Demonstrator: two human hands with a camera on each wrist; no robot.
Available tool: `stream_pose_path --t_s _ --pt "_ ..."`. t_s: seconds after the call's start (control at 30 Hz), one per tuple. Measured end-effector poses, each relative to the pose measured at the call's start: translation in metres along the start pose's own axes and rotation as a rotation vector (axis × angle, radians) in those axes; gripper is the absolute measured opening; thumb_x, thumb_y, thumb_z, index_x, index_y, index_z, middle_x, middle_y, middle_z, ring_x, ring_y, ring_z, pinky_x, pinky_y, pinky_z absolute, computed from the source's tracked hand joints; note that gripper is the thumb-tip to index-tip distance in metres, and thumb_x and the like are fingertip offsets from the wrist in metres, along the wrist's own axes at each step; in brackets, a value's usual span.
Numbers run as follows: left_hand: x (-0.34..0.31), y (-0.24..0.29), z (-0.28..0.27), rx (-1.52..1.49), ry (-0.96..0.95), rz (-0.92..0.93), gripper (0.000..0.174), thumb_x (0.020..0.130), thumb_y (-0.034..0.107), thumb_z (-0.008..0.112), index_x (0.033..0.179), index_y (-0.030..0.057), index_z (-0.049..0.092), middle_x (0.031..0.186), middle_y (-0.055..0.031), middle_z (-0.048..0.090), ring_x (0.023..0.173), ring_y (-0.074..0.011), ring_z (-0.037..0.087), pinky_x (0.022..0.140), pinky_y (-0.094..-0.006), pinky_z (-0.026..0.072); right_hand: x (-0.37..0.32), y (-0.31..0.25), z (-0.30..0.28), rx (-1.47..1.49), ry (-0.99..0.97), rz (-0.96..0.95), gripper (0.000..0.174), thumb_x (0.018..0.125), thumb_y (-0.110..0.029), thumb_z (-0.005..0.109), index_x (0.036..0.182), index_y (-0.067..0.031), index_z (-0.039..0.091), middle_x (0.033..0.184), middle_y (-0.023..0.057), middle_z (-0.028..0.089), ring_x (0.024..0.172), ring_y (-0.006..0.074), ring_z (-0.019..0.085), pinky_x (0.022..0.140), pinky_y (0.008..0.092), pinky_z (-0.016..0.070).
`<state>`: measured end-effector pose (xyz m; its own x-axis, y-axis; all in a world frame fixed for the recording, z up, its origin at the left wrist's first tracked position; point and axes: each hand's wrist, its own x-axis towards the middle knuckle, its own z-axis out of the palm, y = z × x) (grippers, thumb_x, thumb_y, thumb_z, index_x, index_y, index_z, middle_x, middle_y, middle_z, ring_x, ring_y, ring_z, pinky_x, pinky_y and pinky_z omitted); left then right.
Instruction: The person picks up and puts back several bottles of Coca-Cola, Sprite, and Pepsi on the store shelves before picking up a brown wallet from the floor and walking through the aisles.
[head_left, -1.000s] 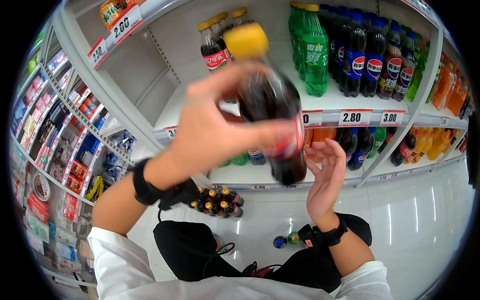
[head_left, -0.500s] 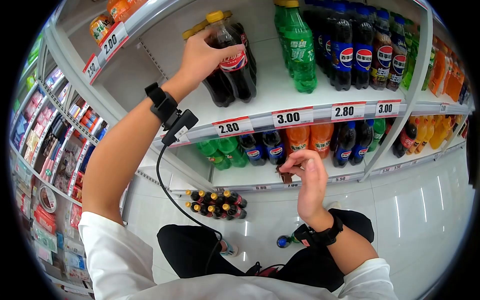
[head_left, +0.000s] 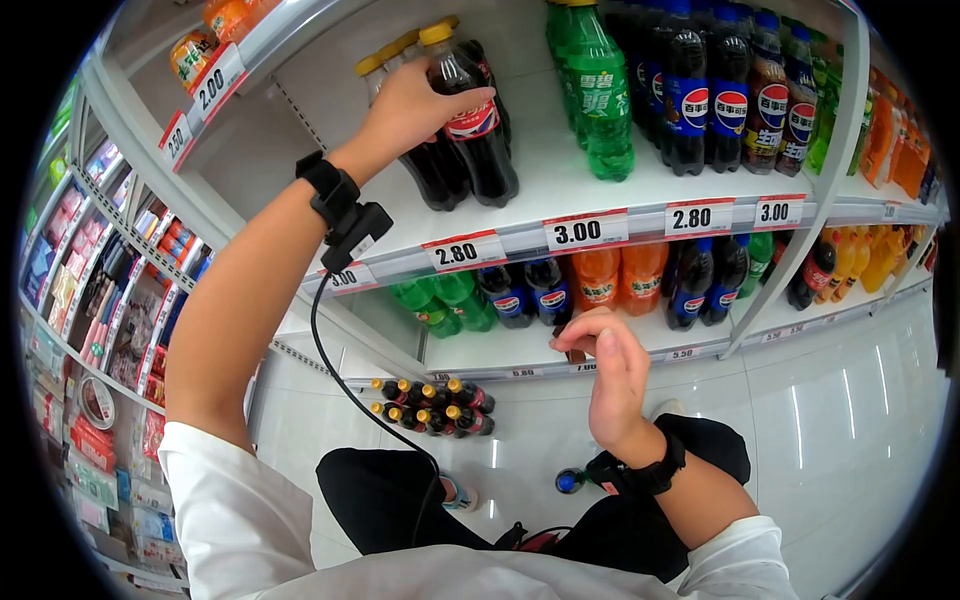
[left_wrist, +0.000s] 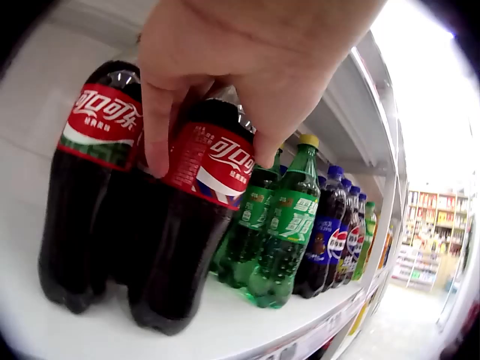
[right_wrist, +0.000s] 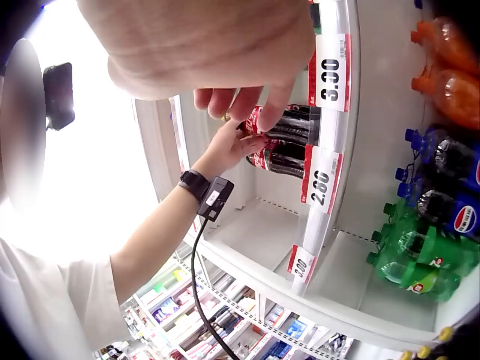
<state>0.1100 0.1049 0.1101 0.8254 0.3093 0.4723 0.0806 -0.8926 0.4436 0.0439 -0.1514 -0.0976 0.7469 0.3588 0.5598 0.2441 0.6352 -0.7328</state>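
On the upper shelf, my left hand (head_left: 400,105) grips a cola bottle (head_left: 478,150) with a yellow cap and red label around its upper part. The left wrist view shows its fingers and thumb on either side of the bottle's label, the base at the shelf surface. Close beside it stands another cola bottle (left_wrist: 91,150), with more yellow caps behind. My right hand (head_left: 618,385) hovers in front of the lower shelf, fingers loosely bent. A small brown patch shows by its fingertips; in the right wrist view the fingers hang with nothing between them.
Green soda bottles (head_left: 598,100) and blue-capped cola bottles (head_left: 688,105) stand to the right on the upper shelf (head_left: 560,195). Orange soda bottles (head_left: 640,280) are on the lower one. Several small cola bottles (head_left: 432,408) stand on the floor. A cable (head_left: 340,372) hangs from the left wrist.
My left hand has carried the cola bottle from close before me onto the upper shelf, beside the other cola bottles, and still holds it. The right hand has moved slightly left and down.
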Motion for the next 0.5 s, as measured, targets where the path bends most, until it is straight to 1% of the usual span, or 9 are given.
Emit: stream_pose_path --t_s 0.07,0.1,0.17,0.2,0.27,0.3,0.37,0.47,0.5 --pt "0.006 -0.005 -0.001 0.261 0.066 0.329 0.062 0.076 0.054 0.072 0.106 -0.0001 0.065 0.082 -0.0167 0.068 0.069 -0.0206 0.068 0.056 -0.0313 0.0543 -0.001 0.000 0.002 -0.029 -0.025 0.004 0.030 0.099 -0.023 0.044 0.092 0.0029 0.059 0.088 0.0099 0.058 0.081 0.0167 0.054 0.075 0.0286 0.0435" --pt "0.004 -0.003 -0.002 0.261 0.066 0.326 0.062 0.076 0.054 0.072 0.106 -0.0001 0.065 0.082 -0.0167 0.068 0.069 -0.0206 0.068 0.056 -0.0313 0.0543 -0.001 0.000 0.002 -0.059 -0.049 0.006 0.029 0.098 -0.022 0.045 0.091 0.0028 0.059 0.087 0.0100 0.058 0.080 0.0171 0.054 0.073 0.0286 0.0433" --pt "0.003 0.005 -0.004 0.365 0.077 0.383 0.057 0.078 0.057 0.068 0.093 0.0014 0.067 0.071 -0.0149 0.066 0.058 -0.0223 0.066 0.055 -0.0348 0.0542 -0.001 0.001 0.004 -0.075 -0.069 -0.019 0.028 0.098 -0.021 0.046 0.090 0.0027 0.060 0.086 0.0101 0.058 0.079 0.0176 0.054 0.073 0.0287 0.0432" --pt "0.001 0.014 -0.008 0.366 0.078 0.381 0.057 0.078 0.057 0.068 0.093 0.0014 0.067 0.071 -0.0149 0.066 0.058 -0.0223 0.066 0.055 -0.0348 0.0542 0.000 0.002 0.005 -0.089 -0.086 -0.047 0.027 0.097 -0.020 0.047 0.089 0.0026 0.060 0.086 0.0103 0.058 0.078 0.0181 0.054 0.072 0.0288 0.0430" --pt "-0.002 0.028 -0.015 0.481 -0.130 0.102 0.058 0.080 0.056 0.066 0.079 -0.0018 0.066 0.058 -0.0134 0.062 0.050 -0.0227 0.063 0.055 -0.0350 0.0543 0.001 0.001 0.006 -0.121 -0.110 -0.072 0.026 0.097 -0.019 0.047 0.088 0.0027 0.060 0.085 0.0107 0.058 0.078 0.0186 0.054 0.071 0.0291 0.0431" --pt "0.000 0.025 -0.015 0.482 -0.129 0.100 0.058 0.080 0.056 0.066 0.079 -0.0018 0.066 0.058 -0.0134 0.062 0.050 -0.0227 0.063 0.055 -0.0350 0.0543 0.001 0.000 0.006 -0.155 -0.129 -0.098 0.026 0.096 -0.018 0.048 0.087 0.0029 0.060 0.085 0.0110 0.058 0.077 0.0191 0.054 0.071 0.0294 0.0433" --pt "0.005 0.021 -0.015 0.517 -0.176 0.008 0.063 0.082 0.057 0.063 0.070 -0.0041 0.064 0.048 -0.0119 0.056 0.047 -0.0235 0.062 0.054 -0.0354 0.0542 0.001 0.001 0.007 -0.166 -0.140 -0.111 0.025 0.096 -0.017 0.048 0.087 0.0030 0.060 0.084 0.0111 0.058 0.077 0.0195 0.054 0.070 0.0295 0.0434" --pt "-0.002 0.034 -0.020 0.605 -0.193 -0.054 0.066 0.083 0.058 0.061 0.066 -0.0054 0.062 0.052 -0.0153 0.058 0.052 -0.0241 0.064 0.056 -0.0358 0.0544 0.001 0.001 0.007 -0.181 -0.160 -0.123 0.024 0.095 -0.015 0.049 0.086 0.0031 0.060 0.084 0.0112 0.058 0.076 0.0201 0.055 0.070 0.0297 0.0437" --pt "-0.001 0.030 -0.020 0.606 -0.192 -0.055 0.066 0.083 0.058 0.061 0.066 -0.0054 0.062 0.052 -0.0153 0.058 0.052 -0.0241 0.064 0.056 -0.0358 0.0544 0.001 0.001 0.008 -0.183 -0.168 -0.123 0.023 0.095 -0.015 0.049 0.086 0.0031 0.060 0.084 0.0111 0.058 0.076 0.0203 0.055 0.070 0.0297 0.0438"
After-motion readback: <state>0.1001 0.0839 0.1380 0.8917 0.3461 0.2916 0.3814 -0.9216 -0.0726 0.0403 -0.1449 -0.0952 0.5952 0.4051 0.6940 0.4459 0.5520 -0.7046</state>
